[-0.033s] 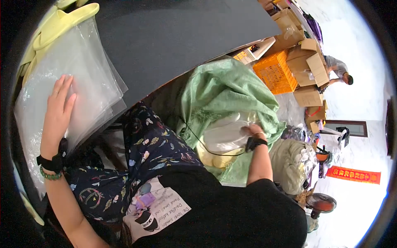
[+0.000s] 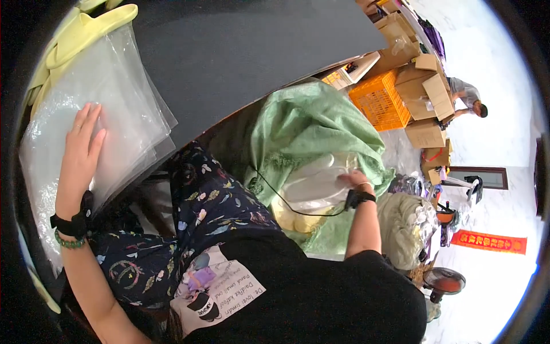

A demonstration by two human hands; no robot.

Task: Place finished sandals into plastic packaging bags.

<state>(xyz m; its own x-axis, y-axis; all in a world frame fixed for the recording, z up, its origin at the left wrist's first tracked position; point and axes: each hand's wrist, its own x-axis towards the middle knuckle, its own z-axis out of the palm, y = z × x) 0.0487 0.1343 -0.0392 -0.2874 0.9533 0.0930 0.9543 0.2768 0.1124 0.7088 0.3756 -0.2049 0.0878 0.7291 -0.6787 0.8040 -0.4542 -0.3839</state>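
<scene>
My left hand [image 2: 83,143] lies flat with its fingers stretched out on a stack of clear plastic bags [image 2: 129,97]. Pale yellow slippers [image 2: 94,31] sit at the far end of that stack. My right hand [image 2: 355,180] reaches into an open green woven sack [image 2: 321,114], at the end of a clear bag [image 2: 312,183] with pale slipper-like shapes in it. The fingers there are blurred, so their grip on the bag is unclear. Lower in the sack show more yellowish wrapped items [image 2: 295,218].
A dark tabletop [image 2: 246,51] spans the top. An orange crate [image 2: 381,103] and cardboard boxes [image 2: 427,135] stand beyond the sack; another person [image 2: 470,94] is behind them. A full pale sack [image 2: 404,229] and a fan [image 2: 444,284] are to the right. A dark cable [image 2: 281,198] crosses the sack.
My right hand has shifted slightly to the right and downward at the sack's mouth. The sack's rim has sagged a little. My left hand has not moved.
</scene>
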